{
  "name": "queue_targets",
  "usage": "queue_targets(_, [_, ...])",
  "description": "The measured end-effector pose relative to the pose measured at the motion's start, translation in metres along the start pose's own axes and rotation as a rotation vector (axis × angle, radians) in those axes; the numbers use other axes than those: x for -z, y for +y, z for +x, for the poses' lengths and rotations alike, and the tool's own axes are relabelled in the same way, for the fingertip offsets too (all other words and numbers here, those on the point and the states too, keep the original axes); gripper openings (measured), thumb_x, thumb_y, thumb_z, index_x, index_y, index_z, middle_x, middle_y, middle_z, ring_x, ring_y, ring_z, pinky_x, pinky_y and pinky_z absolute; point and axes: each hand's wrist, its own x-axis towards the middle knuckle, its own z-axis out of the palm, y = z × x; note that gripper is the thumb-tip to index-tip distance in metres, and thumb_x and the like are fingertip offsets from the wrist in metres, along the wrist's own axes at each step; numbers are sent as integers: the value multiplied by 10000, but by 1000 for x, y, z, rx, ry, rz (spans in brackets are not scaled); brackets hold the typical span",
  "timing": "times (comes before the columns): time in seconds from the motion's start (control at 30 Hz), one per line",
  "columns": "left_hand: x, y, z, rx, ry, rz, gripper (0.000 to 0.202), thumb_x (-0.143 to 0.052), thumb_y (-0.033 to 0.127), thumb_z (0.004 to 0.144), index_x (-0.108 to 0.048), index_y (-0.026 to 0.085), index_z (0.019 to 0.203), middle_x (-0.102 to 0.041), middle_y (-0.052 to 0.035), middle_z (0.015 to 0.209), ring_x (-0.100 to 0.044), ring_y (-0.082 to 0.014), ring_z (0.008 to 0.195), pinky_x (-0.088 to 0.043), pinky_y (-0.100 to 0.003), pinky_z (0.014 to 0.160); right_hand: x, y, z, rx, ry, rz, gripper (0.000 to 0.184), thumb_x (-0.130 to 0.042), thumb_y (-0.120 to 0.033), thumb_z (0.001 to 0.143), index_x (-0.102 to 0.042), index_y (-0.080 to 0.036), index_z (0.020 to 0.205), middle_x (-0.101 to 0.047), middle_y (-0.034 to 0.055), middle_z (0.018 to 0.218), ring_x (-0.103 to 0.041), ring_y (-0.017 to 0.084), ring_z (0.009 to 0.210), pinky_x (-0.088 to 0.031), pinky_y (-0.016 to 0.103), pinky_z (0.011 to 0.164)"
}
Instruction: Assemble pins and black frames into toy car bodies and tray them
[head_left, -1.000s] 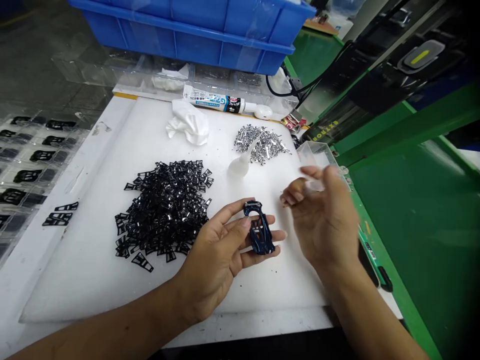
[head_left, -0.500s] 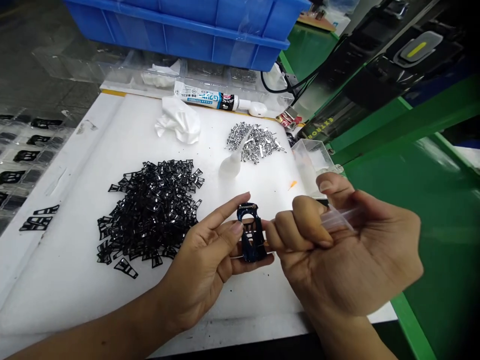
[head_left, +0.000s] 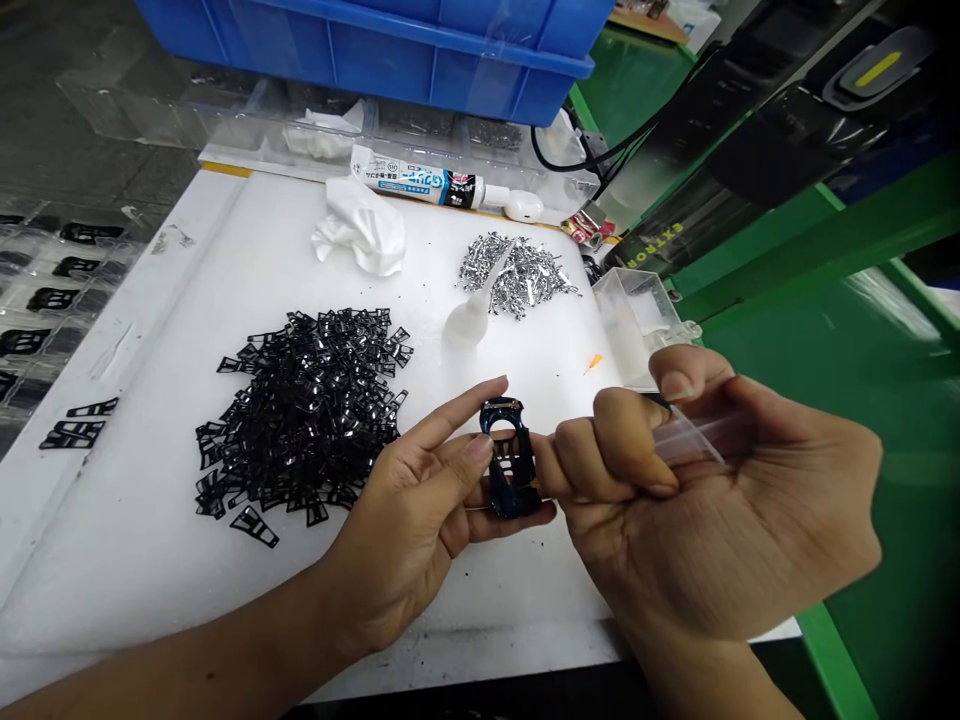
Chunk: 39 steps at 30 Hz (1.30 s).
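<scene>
My left hand (head_left: pixel 420 510) pinches a dark blue, glossy frame (head_left: pixel 516 497) upright between thumb and fingers. It has a rounded opening near its top and a black slotted insert below. My right hand (head_left: pixel 720 520) is closed around a clear plastic syringe (head_left: pixel 686 440), with its flange showing between thumb and palm. The little-finger side of that hand touches the frame's right edge; the syringe's tip is hidden by the fingers. Left of my hands lies a heap of small black slotted pieces (head_left: pixel 307 410).
Behind my hands are a translucent dropper bottle (head_left: pixel 466 320), a pile of small silver parts (head_left: pixel 517 275), a crumpled tissue (head_left: pixel 364 225) and a glue tube (head_left: pixel 420 182). A blue bin (head_left: pixel 375 50) stands at the back. A clear box (head_left: pixel 634 315) and an orange tip (head_left: pixel 594 363) sit right.
The view has shifted a little, so the table items sit slightly higher and farther right. Both hands keep their holds, and the right hand appears slightly farther right.
</scene>
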Motion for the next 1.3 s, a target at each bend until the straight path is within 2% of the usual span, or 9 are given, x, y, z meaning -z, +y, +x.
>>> queue_targets(0.37, [0,1,-1,1,6,8,383,-579,133,949,-649,280,1296,-741,-60,1000,-729,-181,902,-605,-437,885,0,0,0,26,60,-23,305,-379,-455,898,-463,-230,710,-232,-69,427,-177,92,343,-298,243,341])
queue_targets(0.83, [-1,1,1,-21,-11,34,390,-571,147,952,-598,240,1330,-707,-57,1014,-720,-185,907,-588,-462,904,-7,-2,-2,24,17,-18,345,-429,-478,907,-564,-225,714,-295,-48,400,-227,104,339,-320,248,358])
queue_targets(0.93, [0,-4,0,-47,-30,73,399,-584,187,945,-563,208,1343,-695,-78,1028,-739,-221,887,-591,-461,883,1,-4,6,188,63,-35,364,-414,-478,951,-613,-228,776,-326,-45,430,-291,117,386,-399,287,439])
queue_targets(1.0, [1,-9,-3,-62,-81,174,395,-585,229,942,-562,188,1334,-686,-108,1071,-745,-267,905,-595,-459,861,8,-3,12,316,155,-104,228,-504,-379,935,-635,-229,823,-427,-35,508,-442,136,490,-505,330,590])
queue_targets(1.07, [2,-11,-9,-78,-190,367,382,-554,245,949,-597,194,1325,-688,-134,1123,-733,-298,965,-597,-443,844,12,-1,14,367,197,-248,68,-628,-245,868,-670,-234,920,-626,6,761,-625,183,789,-547,367,793])
queue_targets(1.13, [3,-10,-17,-139,-364,615,403,-511,190,951,-633,219,1334,-691,-145,1209,-705,-304,1056,-579,-430,893,13,-2,8,499,239,-478,262,-641,-162,854,-693,-252,1094,-653,27,1146,-588,254,1152,-536,365,871])
queue_targets(1.2, [3,-4,-25,-223,-563,811,446,-481,123,939,-635,206,1349,-681,-143,1276,-667,-299,1143,-538,-405,982,11,-7,1,672,245,-746,345,-594,-122,877,-690,-252,1182,-632,20,1234,-567,288,1192,-543,334,797])
queue_targets(1.23, [4,-1,-28,-249,-635,866,453,-474,102,932,-633,180,1349,-680,-148,1281,-662,-296,1155,-524,-387,1005,9,-9,-1,717,155,-887,352,-576,-118,891,-682,-246,1201,-663,29,1166,-615,277,1100,-545,314,726])
queue_targets(1.3, [6,4,-31,-239,-690,901,447,-475,101,927,-636,147,1342,-704,-156,1233,-693,-293,1098,-550,-373,969,6,-11,4,649,-237,-1097,270,-586,-155,915,-687,-227,1155,-711,44,976,-668,224,851,-522,273,582])
